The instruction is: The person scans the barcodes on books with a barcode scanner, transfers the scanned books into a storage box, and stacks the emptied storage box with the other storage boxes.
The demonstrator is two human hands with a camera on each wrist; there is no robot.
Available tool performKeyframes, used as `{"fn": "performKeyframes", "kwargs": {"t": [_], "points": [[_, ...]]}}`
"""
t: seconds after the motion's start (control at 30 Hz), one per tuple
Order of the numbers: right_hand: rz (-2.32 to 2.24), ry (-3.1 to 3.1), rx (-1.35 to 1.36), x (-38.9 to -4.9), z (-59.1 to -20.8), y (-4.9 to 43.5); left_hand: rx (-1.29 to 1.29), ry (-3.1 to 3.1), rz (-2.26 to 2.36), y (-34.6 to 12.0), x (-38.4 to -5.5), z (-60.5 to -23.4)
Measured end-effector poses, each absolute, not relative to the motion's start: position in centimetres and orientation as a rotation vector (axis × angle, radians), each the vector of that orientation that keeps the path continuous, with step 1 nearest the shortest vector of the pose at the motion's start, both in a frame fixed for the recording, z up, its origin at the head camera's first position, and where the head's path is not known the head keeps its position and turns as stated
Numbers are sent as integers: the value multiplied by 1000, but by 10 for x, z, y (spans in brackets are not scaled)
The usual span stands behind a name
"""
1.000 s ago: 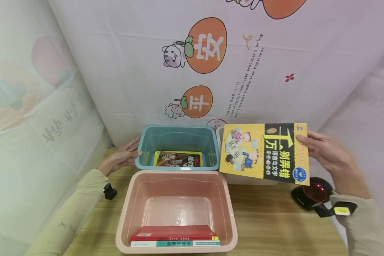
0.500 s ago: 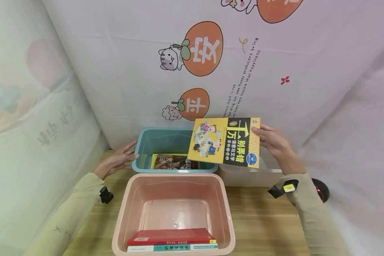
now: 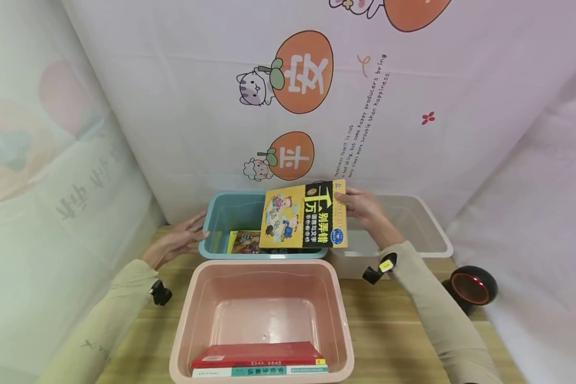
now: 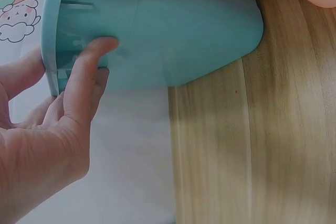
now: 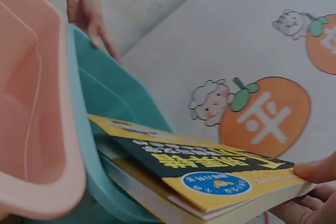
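Yellow book (image 3: 295, 217) (cover up), right hand (image 3: 363, 205) gripping, teal bin (image 3: 237, 209) below

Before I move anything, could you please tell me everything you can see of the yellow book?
The yellow book has a papery-looking cover with cartoon children at one end, a black band of yellow and white Chinese characters, and a round blue badge. It looks fairly thick, with pale edges. Closed or nearly so, it slants partly over the teal bin, held at the badge end by the right grip, thumb on the cover. Whether it touches the bin is unclear.
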State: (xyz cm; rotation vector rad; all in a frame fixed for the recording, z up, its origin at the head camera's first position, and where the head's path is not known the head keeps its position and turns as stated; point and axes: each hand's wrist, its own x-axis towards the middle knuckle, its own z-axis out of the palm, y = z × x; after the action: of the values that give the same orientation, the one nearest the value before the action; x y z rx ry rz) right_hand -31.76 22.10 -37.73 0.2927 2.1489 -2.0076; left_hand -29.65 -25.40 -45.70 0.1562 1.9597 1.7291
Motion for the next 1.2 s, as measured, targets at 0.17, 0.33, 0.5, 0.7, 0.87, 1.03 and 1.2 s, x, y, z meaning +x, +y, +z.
{"fn": "performKeyframes", "kwargs": {"t": [0.17,0.33,0.5,0.7,0.87,1.03,1.2], "points": [[-2035,2092,313,-326,-390,197,172,1955,1721,-253,-296,-458],[-1993,2154,291,-332,-400,167,192,1976,1708,-255,-297,-457],[-1945,2198,293,-334,-414,142,188,1981,1707,-254,-297,-457],[-1850,2369,13,-328,-415,134,181,1970,1708,-252,-296,-457],[-1457,2815,-449,-310,-396,137,195,1976,1718,-252,-299,-454],[-1280,2814,-607,-295,-385,142,189,1974,1721,-253,-299,-453],[-1206,2774,-681,-288,-387,147,187,1987,1715,-253,-296,-457]]}}
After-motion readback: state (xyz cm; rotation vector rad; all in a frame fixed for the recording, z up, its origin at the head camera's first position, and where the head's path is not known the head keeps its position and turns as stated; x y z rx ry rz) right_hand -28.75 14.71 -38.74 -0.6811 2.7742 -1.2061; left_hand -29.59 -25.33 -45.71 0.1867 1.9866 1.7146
